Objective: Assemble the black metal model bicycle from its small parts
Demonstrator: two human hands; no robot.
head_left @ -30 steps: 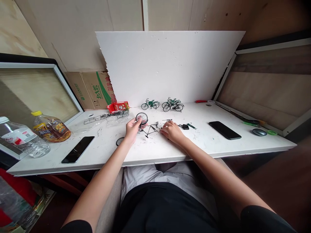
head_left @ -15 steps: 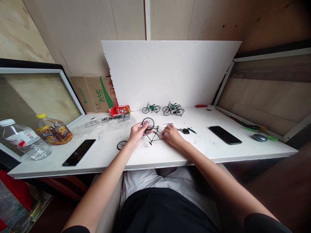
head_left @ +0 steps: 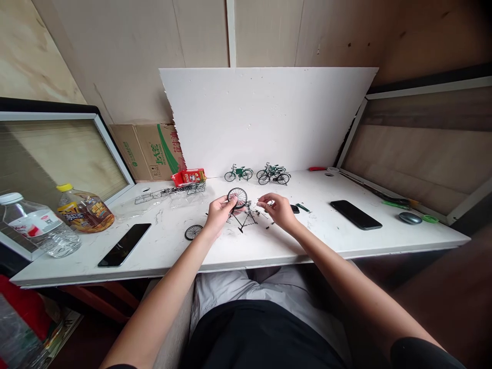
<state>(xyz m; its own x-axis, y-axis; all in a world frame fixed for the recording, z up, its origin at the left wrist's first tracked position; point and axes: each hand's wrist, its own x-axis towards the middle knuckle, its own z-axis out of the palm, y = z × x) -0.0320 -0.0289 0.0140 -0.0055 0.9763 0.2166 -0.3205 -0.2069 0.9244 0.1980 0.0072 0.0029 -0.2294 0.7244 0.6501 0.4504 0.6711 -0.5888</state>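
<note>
Seemingly a hobby workspace: beige panelled wall [head_left: 269, 33], long white bench [head_left: 326, 238], green model bicycles [head_left: 240, 171], small black spoked wheel [head_left: 238, 195].

Foam board [head_left: 269, 118]: white, dark-specked
Spoked model wheels [head_left: 239, 195]: black
Model bicycle frame [head_left: 242, 224]: black
Model bicycles [head_left: 240, 171] at foam board's base: green, black
Cardboard carton [head_left: 148, 152] left of foam board: brown, green band, red lettering
Tabletop [head_left: 165, 246]: white, dark smudges

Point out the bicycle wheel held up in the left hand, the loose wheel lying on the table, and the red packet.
Held wheel [head_left: 239, 195]: head view, spokes near the hub.
Loose wheel [head_left: 193, 232]: head view, middle, at the hub.
Red packet [head_left: 190, 177]: head view, printed front.
</note>
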